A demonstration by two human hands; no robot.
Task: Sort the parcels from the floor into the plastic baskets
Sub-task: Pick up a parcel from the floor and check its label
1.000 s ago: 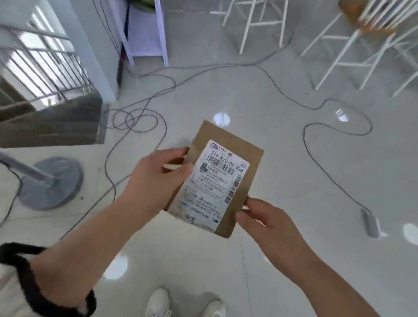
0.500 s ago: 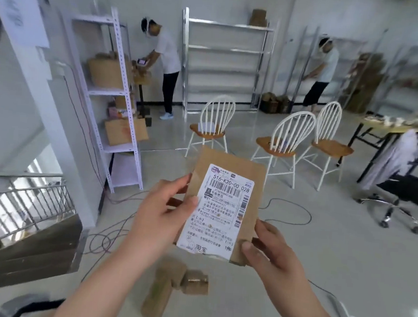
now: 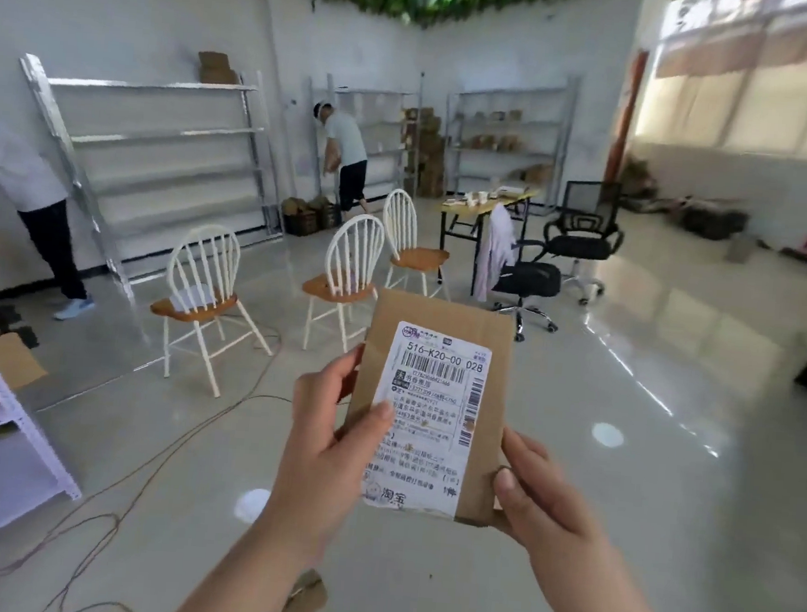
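the left grip (image 3: 327, 449) holds the brown parcel (image 3: 489, 390) by its left edge, thumb on the white label (image 3: 432, 404). the right grip (image 3: 545, 505) pinches its lower right corner. the parcel stands upright between the grips, above the floor (image 3: 672, 423). a second parcel (image 3: 303, 600) lies below the left grip.

Storeroom or packing room, metal shelving (image 3: 162, 151) along white walls, stacked cardboard boxes (image 3: 423, 157), worktable (image 3: 487, 203)

The label (image 3: 426, 452) (lower lines) is unreadably blurred.
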